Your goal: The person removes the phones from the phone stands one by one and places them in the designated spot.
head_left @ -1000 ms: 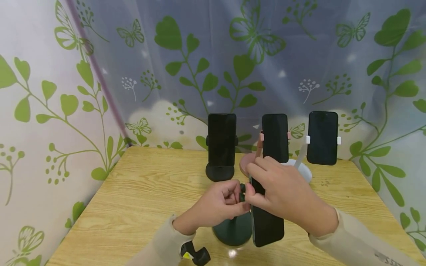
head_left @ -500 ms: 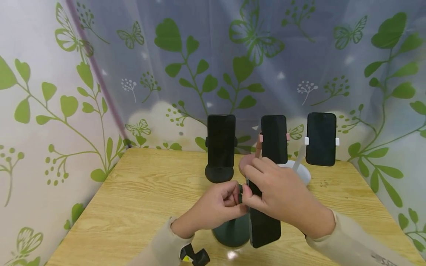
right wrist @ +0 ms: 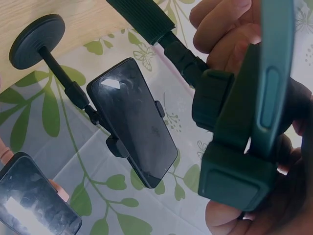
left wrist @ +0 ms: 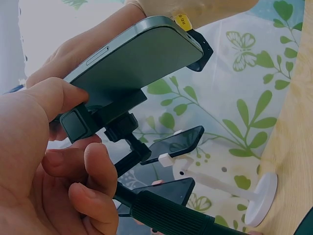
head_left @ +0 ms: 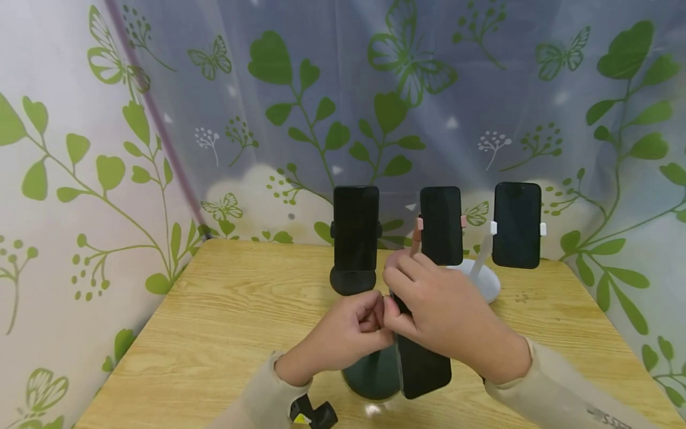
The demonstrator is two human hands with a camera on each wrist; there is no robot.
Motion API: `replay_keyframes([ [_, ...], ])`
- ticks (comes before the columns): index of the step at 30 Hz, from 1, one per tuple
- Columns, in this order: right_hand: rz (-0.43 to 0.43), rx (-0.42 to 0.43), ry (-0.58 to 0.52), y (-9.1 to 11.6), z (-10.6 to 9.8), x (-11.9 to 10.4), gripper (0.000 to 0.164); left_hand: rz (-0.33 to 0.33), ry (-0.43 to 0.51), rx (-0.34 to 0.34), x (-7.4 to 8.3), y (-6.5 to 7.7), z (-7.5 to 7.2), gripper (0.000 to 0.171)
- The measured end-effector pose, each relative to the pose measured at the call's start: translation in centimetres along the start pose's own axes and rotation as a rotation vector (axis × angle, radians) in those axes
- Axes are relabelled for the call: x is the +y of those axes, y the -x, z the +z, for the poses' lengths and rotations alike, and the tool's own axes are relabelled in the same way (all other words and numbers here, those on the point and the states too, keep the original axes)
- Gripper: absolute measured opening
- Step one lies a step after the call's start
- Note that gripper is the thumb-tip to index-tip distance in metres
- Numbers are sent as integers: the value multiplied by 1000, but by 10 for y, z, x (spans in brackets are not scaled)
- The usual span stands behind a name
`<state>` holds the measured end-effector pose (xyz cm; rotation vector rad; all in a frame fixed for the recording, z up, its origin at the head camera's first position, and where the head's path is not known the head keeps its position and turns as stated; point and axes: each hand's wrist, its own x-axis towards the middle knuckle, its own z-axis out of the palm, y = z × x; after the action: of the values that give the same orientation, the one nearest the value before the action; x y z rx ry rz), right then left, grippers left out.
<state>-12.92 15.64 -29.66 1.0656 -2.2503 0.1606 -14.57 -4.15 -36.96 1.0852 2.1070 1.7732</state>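
Note:
A dark green phone stand stands in front of me, its round base (head_left: 370,376) on the table. A smartphone (head_left: 427,370), screen up in the head view, lies at the stand's clamp (left wrist: 120,108). My right hand (head_left: 442,307) grips the phone near its far end, the fingers over its edges. With curled fingers my left hand (head_left: 343,335) holds the clamp; in the left wrist view its thumb presses by the clamp's end block. The right wrist view shows that block (right wrist: 237,182) close to the phone's side edge (right wrist: 275,73). Both hands cover the clamp in the head view.
Behind the hands, a black stand (head_left: 352,281) holds an upright phone (head_left: 356,226). Right of it are a pink stand (head_left: 416,235) with a phone (head_left: 441,226) and a white stand (head_left: 486,283) with another phone (head_left: 517,225). A patterned curtain (head_left: 311,119) borders the wooden table (head_left: 241,310).
The right hand and the phone have shifted a little left toward the left hand. The green clamp part seen between the hands earlier is now covered. The left hand has hardly moved.

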Motion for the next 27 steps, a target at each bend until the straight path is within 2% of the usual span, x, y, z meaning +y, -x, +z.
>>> replay_keyframes([
  [10,-40,2,15,-2,1,-2,5,15,21,-3,0,-1,-1,3],
  [15,-86,41,17,-4,-2,-4,5,36,0,2,-1,-1,-1,8],
  [18,-107,63,16,-5,-4,-6,9,50,-19,11,-3,-2,-1,4],
  [27,-119,62,2,-1,-8,-9,18,70,-24,22,-4,-3,1,12],
])
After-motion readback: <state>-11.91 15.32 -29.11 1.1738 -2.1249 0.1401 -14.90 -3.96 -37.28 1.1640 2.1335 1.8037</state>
